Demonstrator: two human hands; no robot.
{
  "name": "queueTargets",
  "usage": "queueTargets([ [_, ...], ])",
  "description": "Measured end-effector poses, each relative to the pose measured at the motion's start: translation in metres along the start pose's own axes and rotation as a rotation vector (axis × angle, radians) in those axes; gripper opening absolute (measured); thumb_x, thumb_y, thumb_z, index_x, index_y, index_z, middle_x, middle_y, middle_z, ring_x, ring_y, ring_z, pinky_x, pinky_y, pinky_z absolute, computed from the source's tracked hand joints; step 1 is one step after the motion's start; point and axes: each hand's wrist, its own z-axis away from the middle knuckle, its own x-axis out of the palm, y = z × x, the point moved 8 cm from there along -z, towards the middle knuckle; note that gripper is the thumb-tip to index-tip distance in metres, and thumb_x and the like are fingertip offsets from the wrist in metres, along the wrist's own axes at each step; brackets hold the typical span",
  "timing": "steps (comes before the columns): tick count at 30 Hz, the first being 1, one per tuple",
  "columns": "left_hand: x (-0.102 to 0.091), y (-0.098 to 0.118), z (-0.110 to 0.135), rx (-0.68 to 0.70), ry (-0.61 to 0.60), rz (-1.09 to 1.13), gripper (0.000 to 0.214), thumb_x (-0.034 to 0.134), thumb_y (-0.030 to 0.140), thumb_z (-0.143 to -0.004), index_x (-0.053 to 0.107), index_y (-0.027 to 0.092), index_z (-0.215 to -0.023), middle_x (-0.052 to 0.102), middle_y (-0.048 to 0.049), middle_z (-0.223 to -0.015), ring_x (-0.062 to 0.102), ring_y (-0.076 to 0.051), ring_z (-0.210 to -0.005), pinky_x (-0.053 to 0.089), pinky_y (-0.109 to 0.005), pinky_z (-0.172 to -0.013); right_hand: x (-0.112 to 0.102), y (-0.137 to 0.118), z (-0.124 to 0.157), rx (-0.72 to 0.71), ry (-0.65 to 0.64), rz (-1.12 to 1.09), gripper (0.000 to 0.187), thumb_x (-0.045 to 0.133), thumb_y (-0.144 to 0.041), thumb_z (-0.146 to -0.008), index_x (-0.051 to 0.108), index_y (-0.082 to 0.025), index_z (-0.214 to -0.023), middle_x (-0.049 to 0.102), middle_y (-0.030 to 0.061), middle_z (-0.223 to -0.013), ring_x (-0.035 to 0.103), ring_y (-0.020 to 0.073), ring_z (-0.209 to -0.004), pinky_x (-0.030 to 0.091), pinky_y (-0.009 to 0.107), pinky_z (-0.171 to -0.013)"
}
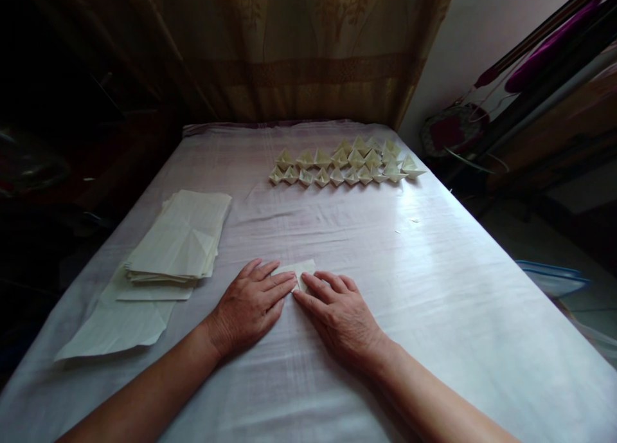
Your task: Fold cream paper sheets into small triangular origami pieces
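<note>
A small folded piece of pale paper (304,267) lies flat on the table, partly hidden beneath my fingers. My left hand (254,299) rests on its left side, fingers stretched out and pressing down. From the right, my right hand (338,308) lies on the paper's near right edge with its fingers extended. The fingertips of both hands almost meet over the middle of the paper. To the left of my left hand sits a stack of pale paper sheets (176,237), the top one creased.
A light cloth covers the table (434,340). Several folded paper boats (337,166) stand in rows toward the back right. Loose sheets (120,321) stick out below the stack. Paper scraps (413,220) lie at right. A curtain (299,57) hangs behind the far edge.
</note>
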Motion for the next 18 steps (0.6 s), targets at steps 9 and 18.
queueTargets([
  [9, 0.0013, -0.003, 0.0031, -0.013, -0.016, -0.008, 0.04, 0.048, 0.023, -0.093, 0.061, 0.028, -0.131, 0.067, -0.0005, -0.13, 0.05, -0.025, -0.13, 0.027, -0.05, -0.114, -0.0043, -0.0027, -0.0004, -0.134, -0.033, 0.012, 0.031, 0.056, -0.021, -0.093, 0.064, -0.021, -0.123, 0.062, 0.0106, -0.13, 0.053, 0.0277, -0.117, 0.043, 0.042, -0.094],
  [18, -0.0003, 0.0024, 0.0024, 0.037, -0.042, -0.041, 0.041, 0.049, 0.023, -0.094, 0.058, 0.03, -0.133, 0.063, 0.0016, -0.134, 0.05, -0.026, -0.129, 0.025, -0.05, -0.115, -0.0042, -0.0022, 0.0019, -0.114, -0.058, -0.039, 0.031, 0.054, -0.02, -0.092, 0.065, -0.02, -0.121, 0.061, 0.0111, -0.132, 0.051, 0.0274, -0.121, 0.042, 0.043, -0.099],
])
